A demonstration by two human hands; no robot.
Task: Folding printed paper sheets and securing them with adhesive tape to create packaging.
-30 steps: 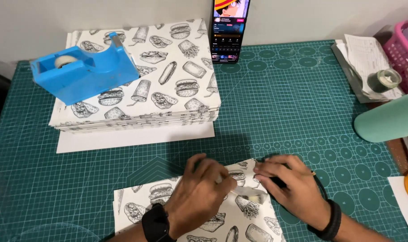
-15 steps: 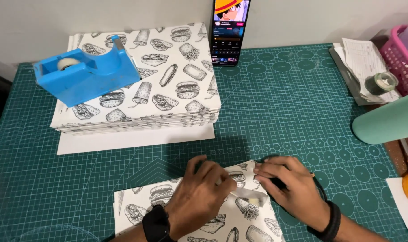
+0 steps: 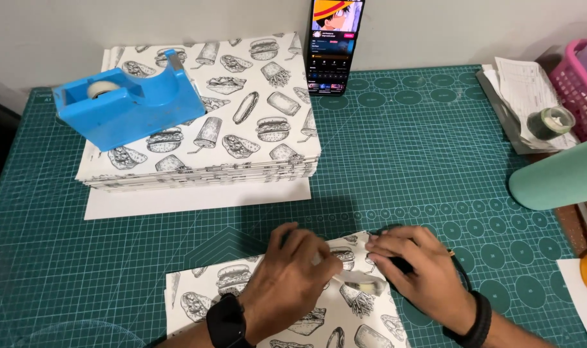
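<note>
1. Little has moved since the earlier frames: both my hands stay pressed on the printed sheet, and the view has only tilted a touch.
2. Sheet: lies flat on the green mat at the near edge, right under my hands, its long axis running left to right.
3. Tape strip: a short, pale piece stretched between my two hands across the sheet's upper right part, slanting down to the right.
4. Left hand: fingers curled down, tips pinching or pressing the strip's left end; a black watch sits on the wrist. I cannot tell whether the strip is gripped or only held flat.
5. Right hand: fingers bent and laid over the sheet's right corner, tips touching the strip's right end. Both hands are equally near the strip.
6. Roll: a pale green tube lying at the mat's right edge, well apart from my hands.
7. Stack: more printed sheets piled at the far left.
8. Dispenser: blue, resting on the stack.
9. Phone: upright against the far wall.
</note>
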